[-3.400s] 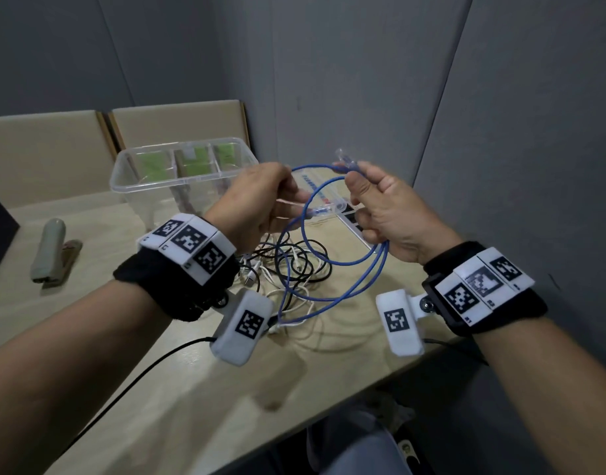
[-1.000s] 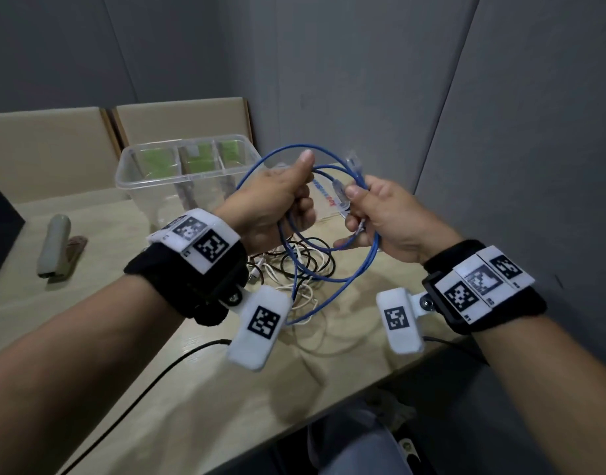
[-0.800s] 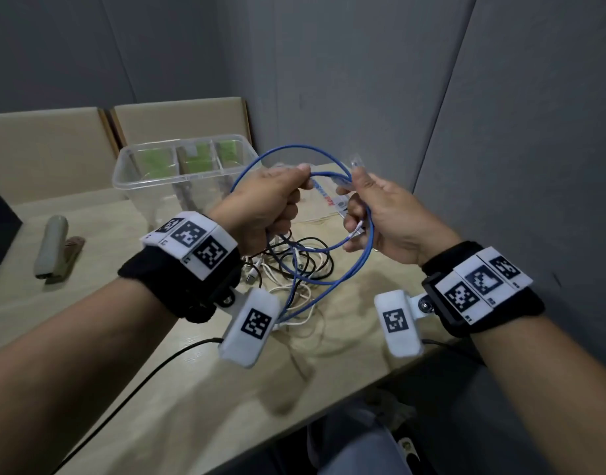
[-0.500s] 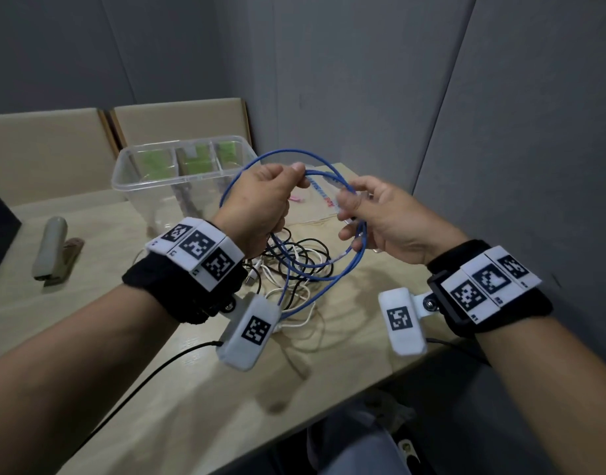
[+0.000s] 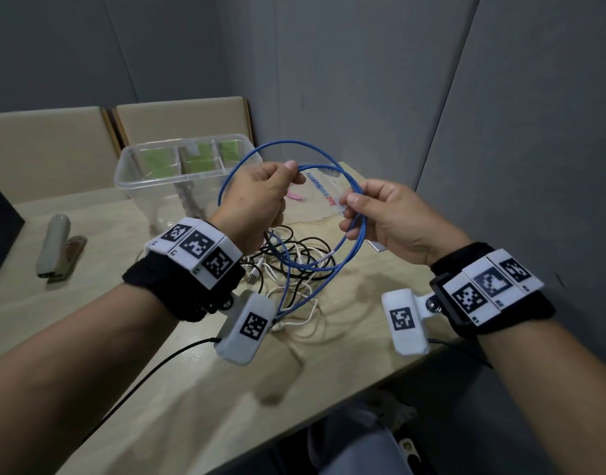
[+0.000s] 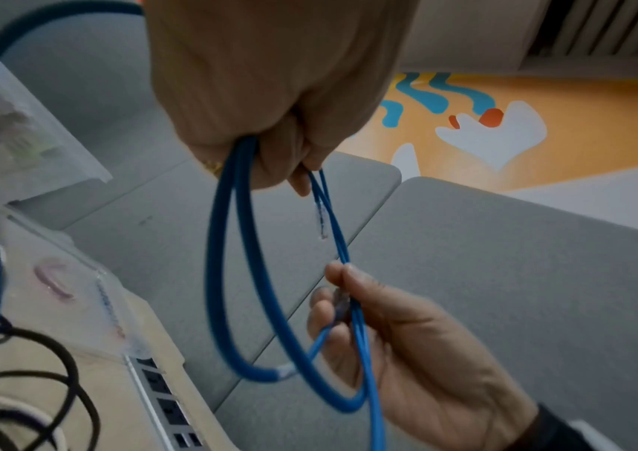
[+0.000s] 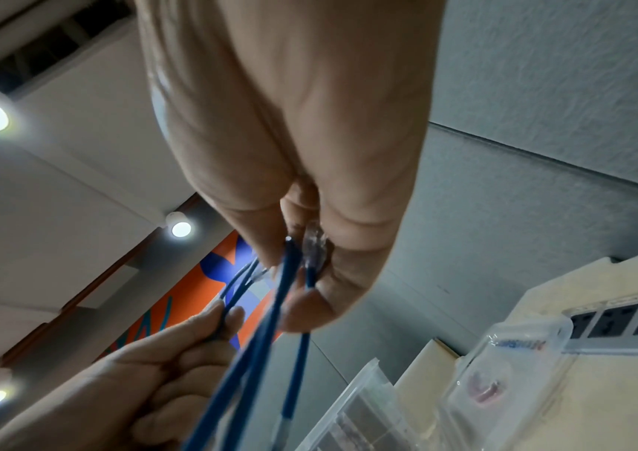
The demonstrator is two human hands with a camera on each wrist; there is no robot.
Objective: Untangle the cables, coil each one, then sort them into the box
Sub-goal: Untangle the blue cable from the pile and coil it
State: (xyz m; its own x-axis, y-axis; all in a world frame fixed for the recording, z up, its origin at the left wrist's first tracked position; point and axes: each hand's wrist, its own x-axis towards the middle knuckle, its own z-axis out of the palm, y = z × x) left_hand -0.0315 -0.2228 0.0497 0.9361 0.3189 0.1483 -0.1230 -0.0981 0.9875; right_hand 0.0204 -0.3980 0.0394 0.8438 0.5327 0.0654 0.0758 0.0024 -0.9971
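Observation:
A blue network cable [image 5: 284, 144] hangs in several loops between both hands above the table. My left hand [image 5: 287, 173] pinches the top strands between thumb and fingers, and one loop arches over it. My right hand [image 5: 353, 204] pinches the coil's right side together with a clear plug [image 7: 315, 247]. In the left wrist view the blue cable [image 6: 232, 305] drops from my left hand [image 6: 278, 146] towards my right hand [image 6: 348, 274]. A tangle of black and white cables [image 5: 294, 262] lies on the table below. The clear divided box [image 5: 130, 166] stands behind my left hand.
A grey stapler-like tool [image 5: 53, 245] lies at the left of the table. A clear lid with printed lettering [image 5: 325, 193] lies behind the hands, and beside it a power strip [image 6: 162, 396] runs along the table's right edge. Grey partition walls close in the back and right.
Since the earliest frame another loop of blue cable has been drawn up over the left hand. In the last second the hands have stayed close together and only shifted their pinch slightly.

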